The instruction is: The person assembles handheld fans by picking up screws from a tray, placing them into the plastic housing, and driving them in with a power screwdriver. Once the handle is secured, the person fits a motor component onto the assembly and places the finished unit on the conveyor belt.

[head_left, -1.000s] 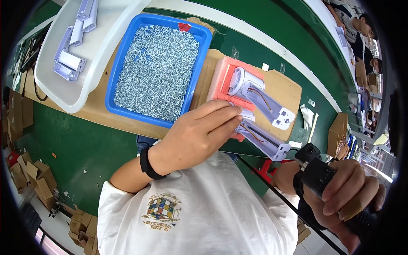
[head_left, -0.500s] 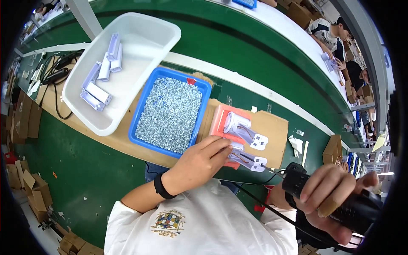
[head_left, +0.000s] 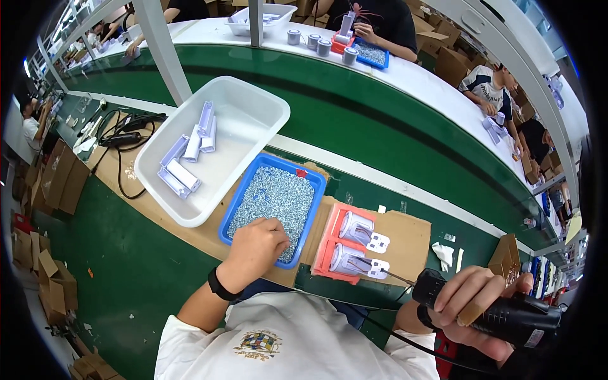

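Observation:
My left hand (head_left: 254, 246) is over the near right part of a blue tray (head_left: 315, 209), its fingers curled together among small silvery screws (head_left: 272, 190). Whatever is between those fingertips is hidden. A black electric screwdriver (head_left: 522, 320) is gripped in my right hand (head_left: 472, 304). Its thin bit points left, with the tip at the white end plate (head_left: 379, 268) of the nearer lavender plastic housing (head_left: 347, 258). That housing and a second lavender housing (head_left: 354, 225) lie side by side in a red fixture (head_left: 327, 244). Wires show inside both.
A white bin (head_left: 256, 114) holding several lavender plastic pieces (head_left: 191, 147) stands at the left. Black cables (head_left: 130, 138) lie beyond it. Cardboard (head_left: 405, 237) lies under the fixture, and crumpled white paper (head_left: 443, 256) is to its right. Several people work at the far bench (head_left: 430, 82).
My left hand has left the nearer housing and moved left to the screws. The screwdriver stays at that housing's end plate. The view has shifted, showing more of the far bench.

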Demonstrator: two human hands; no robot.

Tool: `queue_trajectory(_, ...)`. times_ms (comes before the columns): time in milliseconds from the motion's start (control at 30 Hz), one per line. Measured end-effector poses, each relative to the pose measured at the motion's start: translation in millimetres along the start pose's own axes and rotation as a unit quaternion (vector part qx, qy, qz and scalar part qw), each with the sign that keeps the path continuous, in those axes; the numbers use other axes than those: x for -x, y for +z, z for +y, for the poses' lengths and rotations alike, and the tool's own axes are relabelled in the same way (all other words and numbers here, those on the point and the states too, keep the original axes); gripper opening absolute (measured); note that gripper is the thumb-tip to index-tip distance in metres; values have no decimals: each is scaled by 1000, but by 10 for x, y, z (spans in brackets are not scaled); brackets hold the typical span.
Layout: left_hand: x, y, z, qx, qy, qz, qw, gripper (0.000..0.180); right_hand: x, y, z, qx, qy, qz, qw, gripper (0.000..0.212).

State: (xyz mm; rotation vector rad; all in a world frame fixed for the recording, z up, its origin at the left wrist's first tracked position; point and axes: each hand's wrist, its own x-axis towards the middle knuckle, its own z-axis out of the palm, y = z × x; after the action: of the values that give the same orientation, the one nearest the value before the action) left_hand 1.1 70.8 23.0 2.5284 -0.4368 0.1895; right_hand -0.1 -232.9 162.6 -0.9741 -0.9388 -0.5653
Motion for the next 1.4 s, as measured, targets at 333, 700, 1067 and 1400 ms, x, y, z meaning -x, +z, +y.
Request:
queue_trajectory(333, -188, 153, 284, 194, 42, 54, 979, 10, -49, -165, -35, -18, 11, -9, 1000, 83)
queue_trajectory(700, -343, 405, 503, 248, 166, 122, 946, 22, -47, -242, -90, -45, -5, 10, 999, 68)
queue_trajectory(1067, -318, 446, 630, 340, 67, 106, 932, 30, -87, -259, -8, -74, 18, -8, 997, 64)
queue_trajectory(1400, -292, 453, 580, 311, 101, 112, 938, 31, -96, -236, 85, -72, 29, -14, 997, 64)
